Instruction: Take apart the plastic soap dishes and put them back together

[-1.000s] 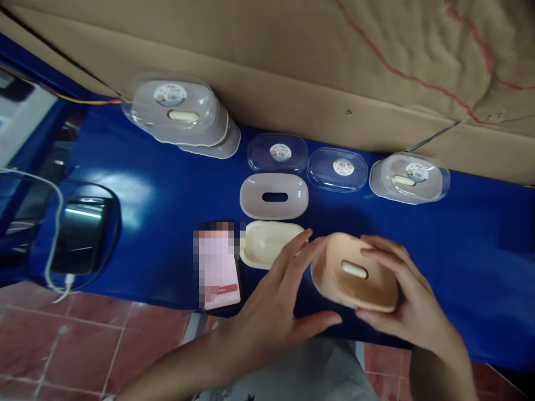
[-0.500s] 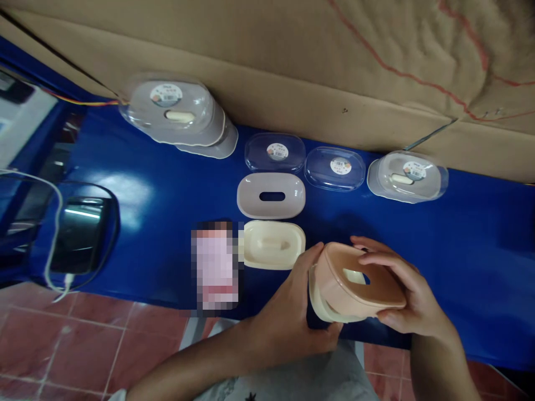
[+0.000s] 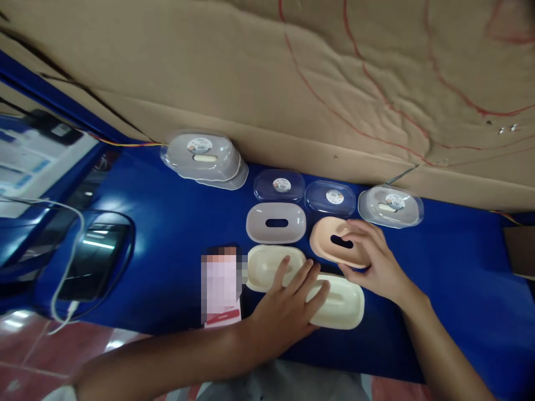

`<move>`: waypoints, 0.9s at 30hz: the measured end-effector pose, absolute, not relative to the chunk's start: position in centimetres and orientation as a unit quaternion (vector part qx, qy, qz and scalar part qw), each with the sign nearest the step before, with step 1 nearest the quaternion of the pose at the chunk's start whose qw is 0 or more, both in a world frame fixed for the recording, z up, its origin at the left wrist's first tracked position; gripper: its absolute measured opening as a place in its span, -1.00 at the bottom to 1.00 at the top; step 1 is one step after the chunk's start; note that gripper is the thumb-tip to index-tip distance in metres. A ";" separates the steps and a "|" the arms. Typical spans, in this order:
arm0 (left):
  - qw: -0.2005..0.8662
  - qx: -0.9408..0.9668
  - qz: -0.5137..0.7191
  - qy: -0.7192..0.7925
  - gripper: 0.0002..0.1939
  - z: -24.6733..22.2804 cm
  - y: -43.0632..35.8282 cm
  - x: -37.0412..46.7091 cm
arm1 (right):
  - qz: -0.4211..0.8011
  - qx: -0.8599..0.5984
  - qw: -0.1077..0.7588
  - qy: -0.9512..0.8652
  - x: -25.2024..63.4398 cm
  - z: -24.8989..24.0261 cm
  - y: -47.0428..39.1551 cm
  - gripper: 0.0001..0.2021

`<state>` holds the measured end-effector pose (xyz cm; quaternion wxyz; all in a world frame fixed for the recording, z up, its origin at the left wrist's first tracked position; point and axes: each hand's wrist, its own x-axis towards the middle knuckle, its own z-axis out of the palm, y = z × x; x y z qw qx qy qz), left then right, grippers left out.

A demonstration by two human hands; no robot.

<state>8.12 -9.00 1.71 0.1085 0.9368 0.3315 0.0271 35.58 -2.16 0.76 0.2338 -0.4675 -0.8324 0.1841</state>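
Note:
My right hand [image 3: 370, 250] grips the right side of a peach slotted cover [image 3: 324, 239], held at or just above the blue table. My left hand [image 3: 292, 301] has its fingers spread over two cream trays. One cream tray [image 3: 261, 267] lies to the left under the fingertips; the other cream tray [image 3: 343, 303] is nearer me, on the right, with fingers on its left edge. Behind the left tray lies a grey slotted cover [image 3: 276, 214]. Farther back are two clear lids, a left clear lid [image 3: 263, 186] and a right clear lid [image 3: 317, 206], each with a round label.
Stacked grey boxes with clear lids stand at back left [image 3: 234, 178] and back right [image 3: 368, 209] on the blue table [image 3: 175, 239]. A blurred-out pink item [image 3: 219, 289] lies left of the trays. Farther left is a black phone [image 3: 94, 267] with a white cable. Brown cardboard [image 3: 251, 83] rises behind.
The peach cover has come off the cream tray in my hands and moved back. That tray now lies on the table, and my left hand has opened over the trays. The view has shifted.

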 end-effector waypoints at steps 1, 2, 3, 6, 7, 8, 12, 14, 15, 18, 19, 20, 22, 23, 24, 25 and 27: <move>0.105 0.935 0.031 0.336 -0.26 1.6 -8.8 8.2 | 0.183 -0.464 0.236 -0.834 35.3 0.4 -1.9 -0.51; 0.104 0.934 0.037 0.340 -0.25 1.4 -8.6 8.4 | 0.182 -0.460 0.237 -0.836 35.1 0.2 -1.8 -0.51; 0.105 0.932 0.042 0.343 -0.23 1.2 -8.5 8.5 | 0.184 -0.455 0.237 -0.838 34.9 -0.1 -1.7 -0.51; 0.109 0.929 0.057 0.348 -0.19 0.5 -8.3 9.0 | 0.198 -0.438 0.227 -0.847 34.7 -0.1 -1.6 -0.53; 0.107 0.928 0.062 0.352 -0.18 0.3 -8.3 9.2 | 0.207 -0.435 0.222 -0.848 34.7 0.1 -1.6 -0.54; 0.104 0.926 0.066 0.356 -0.19 0.1 -8.3 9.4 | 0.217 -0.434 0.218 -0.847 34.9 0.4 -1.5 -0.54; 0.096 0.921 0.079 0.368 -0.21 0.0 -8.4 9.8 | 0.198 -0.470 0.237 -0.827 36.8 1.4 -0.5 -0.53; 0.098 0.921 0.088 0.367 -0.20 0.3 -8.3 9.5 | 0.113 -0.521 0.259 -0.805 38.6 1.4 0.3 -0.51; 0.101 0.920 0.094 0.367 -0.21 0.6 -8.2 9.2 | 0.064 -0.549 0.258 -0.792 39.6 1.2 0.7 -0.47; 0.124 0.919 0.114 0.356 -0.29 1.5 -7.7 8.0 | -0.008 -0.611 0.186 -0.769 42.5 0.4 1.2 -0.27; 0.137 0.919 0.121 0.349 -0.33 1.8 -7.3 7.5 | -0.008 -0.620 0.162 -0.768 43.2 0.2 1.1 -0.23; 0.152 0.920 0.126 0.339 -0.38 2.1 -7.0 7.0 | -0.008 -0.624 0.148 -0.767 43.8 0.1 0.8 -0.21; 0.180 0.922 0.136 0.315 -0.49 2.5 -6.2 6.0 | -0.019 -0.628 0.154 -0.763 44.6 -0.1 0.1 -0.23; 0.191 0.922 0.145 0.303 -0.53 2.6 -5.8 5.6 | -0.026 -0.631 0.165 -0.758 44.8 -0.2 -0.4 -0.23; 0.202 0.921 0.158 0.293 -0.55 2.7 -5.4 5.2 | -0.028 -0.635 0.172 -0.753 44.9 -0.2 -0.7 -0.21; 0.212 0.918 0.174 0.288 -0.58 2.8 -5.1 4.8 | -0.019 -0.637 0.177 -0.750 45.0 -0.2 -1.0 -0.17; 0.235 0.905 0.210 0.285 -0.63 2.8 -4.7 4.3 | 0.027 -0.629 0.194 -0.752 45.1 -0.3 -1.2 -0.10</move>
